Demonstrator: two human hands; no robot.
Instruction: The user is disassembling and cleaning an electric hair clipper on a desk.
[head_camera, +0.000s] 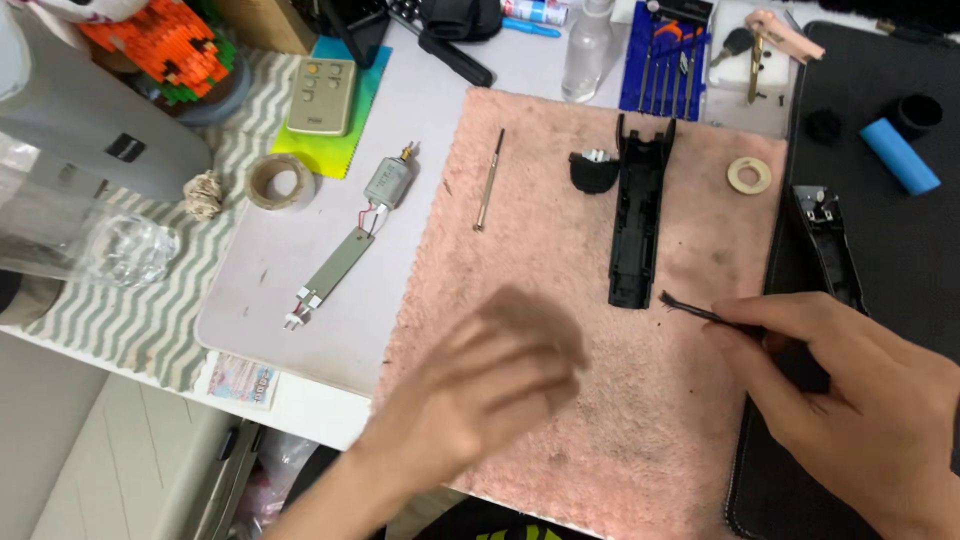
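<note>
My right hand (850, 385) pinches a small black brush (690, 308) whose bristles point left, just right of the lower end of a long black plastic housing (637, 215) lying on a pink towel (590, 400). My left hand (490, 385) is blurred, hovering over the towel's lower left with fingers loosely apart and nothing in it. A thin screwdriver (489, 180) lies on the towel's upper left. Close to the housing's top sits a small black cap piece (593, 172). A second black housing part (828, 245) rests on a black mat (900, 240) by my right hand.
A small motor (388, 183) wired to a grey circuit strip (335, 268) lies left of the towel. A tape roll (279, 182), a remote control (322, 96), a blue screwdriver set (665, 60), a white ring (749, 175), a blue cylinder (899, 155) and a clear bottle (587, 50) surround the work area.
</note>
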